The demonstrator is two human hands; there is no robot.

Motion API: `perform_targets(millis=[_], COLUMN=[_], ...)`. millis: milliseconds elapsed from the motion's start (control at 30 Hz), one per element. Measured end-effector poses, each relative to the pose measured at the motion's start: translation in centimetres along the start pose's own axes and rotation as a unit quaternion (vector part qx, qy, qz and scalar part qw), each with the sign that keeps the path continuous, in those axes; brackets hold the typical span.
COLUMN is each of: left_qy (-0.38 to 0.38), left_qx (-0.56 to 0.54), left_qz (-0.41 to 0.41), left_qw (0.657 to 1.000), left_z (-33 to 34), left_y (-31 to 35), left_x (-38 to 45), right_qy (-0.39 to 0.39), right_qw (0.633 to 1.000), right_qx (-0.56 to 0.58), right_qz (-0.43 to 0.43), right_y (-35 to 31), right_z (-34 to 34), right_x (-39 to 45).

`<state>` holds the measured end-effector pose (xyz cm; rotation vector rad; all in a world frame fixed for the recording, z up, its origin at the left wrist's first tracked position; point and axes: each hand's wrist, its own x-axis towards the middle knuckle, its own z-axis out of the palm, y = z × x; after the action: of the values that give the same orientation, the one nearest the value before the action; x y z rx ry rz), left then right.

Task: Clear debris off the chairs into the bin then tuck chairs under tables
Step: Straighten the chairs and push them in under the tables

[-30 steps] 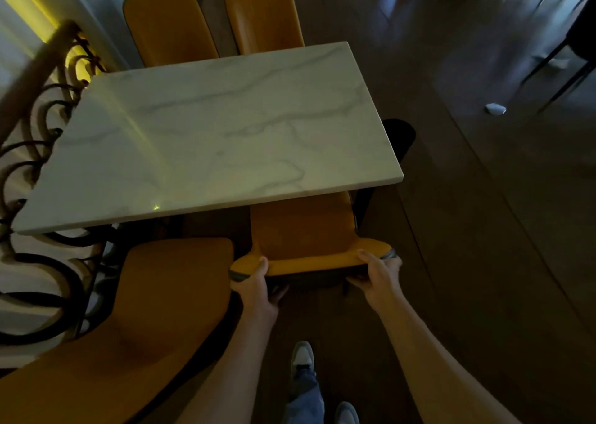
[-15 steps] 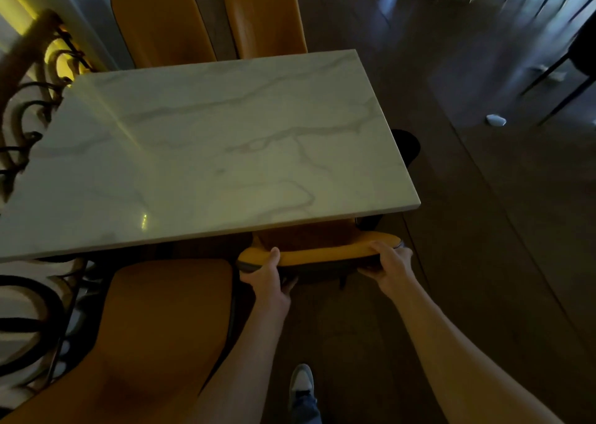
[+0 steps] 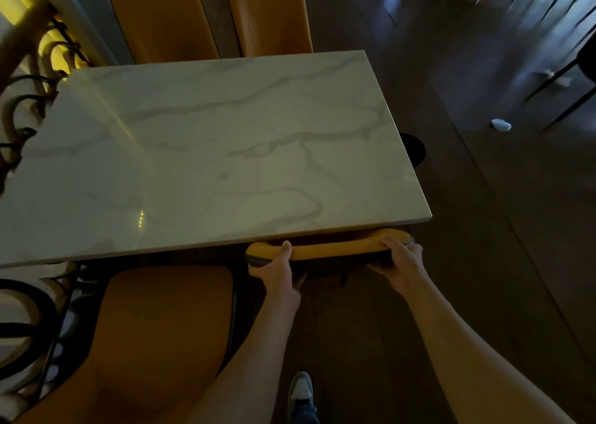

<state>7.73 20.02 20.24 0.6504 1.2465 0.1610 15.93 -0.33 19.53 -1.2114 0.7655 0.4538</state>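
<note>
An orange chair (image 3: 335,249) stands pushed under the near right side of the white marble table (image 3: 206,153); only the top edge of its backrest shows, and its seat is hidden beneath the tabletop. My left hand (image 3: 280,270) grips the left end of that backrest. My right hand (image 3: 400,259) grips the right end. A second orange chair (image 3: 161,333) stands to the left, out from the table, its seat bare.
Two more orange chairs (image 3: 161,20) (image 3: 271,14) sit at the table's far side. A black iron railing (image 3: 29,107) runs along the left. A white crumpled scrap (image 3: 501,125) lies on the dark wooden floor at right, near thin black chair legs (image 3: 561,85). My shoe (image 3: 300,391) shows below.
Both hands have pushed the right chair forward under the table, so its seat went out of sight. I have stepped closer to the table.
</note>
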Motion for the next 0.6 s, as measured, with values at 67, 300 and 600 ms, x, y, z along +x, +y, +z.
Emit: perform_targets(millis=[67, 300, 600], left_qy=[-0.004, -0.019, -0.053], left_qx=[0.003, 0.032, 0.133], left_qz=[-0.002, -0.003, 0.103], left_qw=[1.0, 0.999, 0.984], left_z=[0.0, -0.6, -3.6], left_y=[0.0, 0.3, 0.4], left_x=[0.0, -0.1, -3.2], right_qy=[0.008, 0.04, 0.027], right_qw=[1.0, 0.998, 0.997], right_qx=[-0.009, -0.043, -0.056], right_qz=[-0.001, -0.008, -0.047], right_y=[-0.1, 0.3, 1.9], right_z=[0.2, 0.1, -1.3], right_x=[0.1, -0.8, -5.8])
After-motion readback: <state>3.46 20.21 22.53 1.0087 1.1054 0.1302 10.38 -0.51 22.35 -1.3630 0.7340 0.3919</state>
